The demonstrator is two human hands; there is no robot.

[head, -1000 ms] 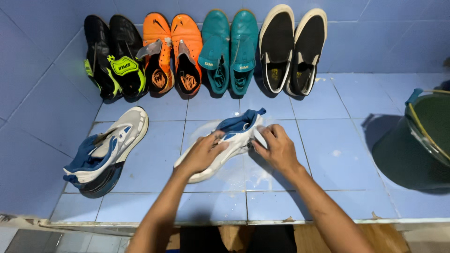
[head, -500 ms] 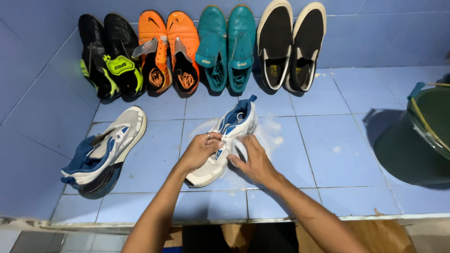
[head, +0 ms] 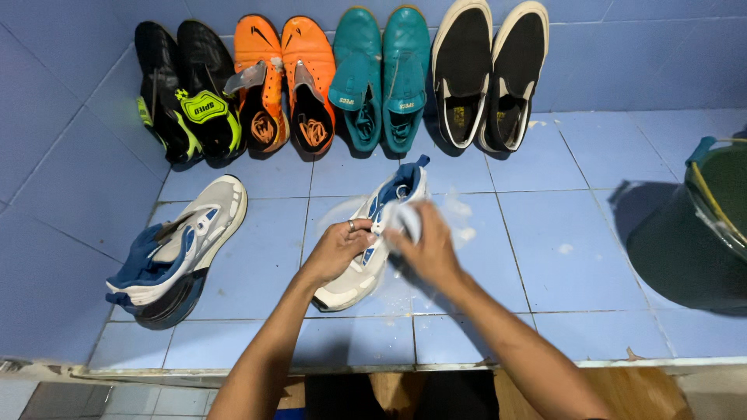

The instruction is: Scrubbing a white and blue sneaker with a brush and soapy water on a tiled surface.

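Hands meet over the white-and-blue sneaker (head: 373, 241) on the blue tiled ledge (head: 545, 249): left hand (head: 338, 249) fingers curl around its middle, right hand (head: 428, 249) fingers closed on a white cloth (head: 408, 220) against it, matching sneaker (head: 175, 249) well to its left

The white-and-blue sneaker (head: 373, 241) under both hands looks like matt mesh cloth with a smooth, pale rubbery sole; wet foam smears the tile around it. The left hand (head: 336, 247) wears a shiny metal ring (head: 352, 225). The right hand (head: 428, 249) presses a small white cloth (head: 408, 219), soft and matt. The matching sneaker (head: 175, 253) shows the same cloth upper and a dark sole edge. The blue tiles (head: 545, 257) are smooth ceramic, faintly glossy, with pale grout. The black boots (head: 187, 93) look glossy synthetic; the orange pair (head: 284, 78) is smooth and semi-matt; the teal pair (head: 381, 70) has a dull leather-like finish; the black slip-ons (head: 490, 70) are matt canvas with white rubber rims. The green bucket (head: 716, 225) is smooth plastic.
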